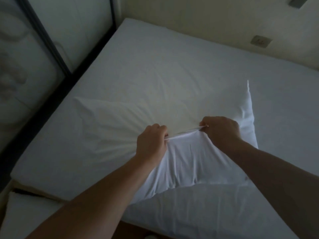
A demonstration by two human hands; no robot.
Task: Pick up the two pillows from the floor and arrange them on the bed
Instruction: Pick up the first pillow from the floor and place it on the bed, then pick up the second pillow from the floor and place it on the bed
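White pillow [188, 163] held over bed [155, 66], near edge. Left hand [151, 144] & right hand [222, 130]: each grip pinched on cover hem. Risk: thin hem hold slips, pillow drops crooked.

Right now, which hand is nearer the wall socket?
Right. The right hand grips the pillow below the wall socket; the left hand grips farther left.

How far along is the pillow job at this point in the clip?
Partly done. One white pillow is already off the floor: the left hand and right hand each have a closed grip on its edge, and it lies across the bed, not yet at the head end. Only this one pillow is clearly visible. Left: placing it, then fetching and arranging the second.
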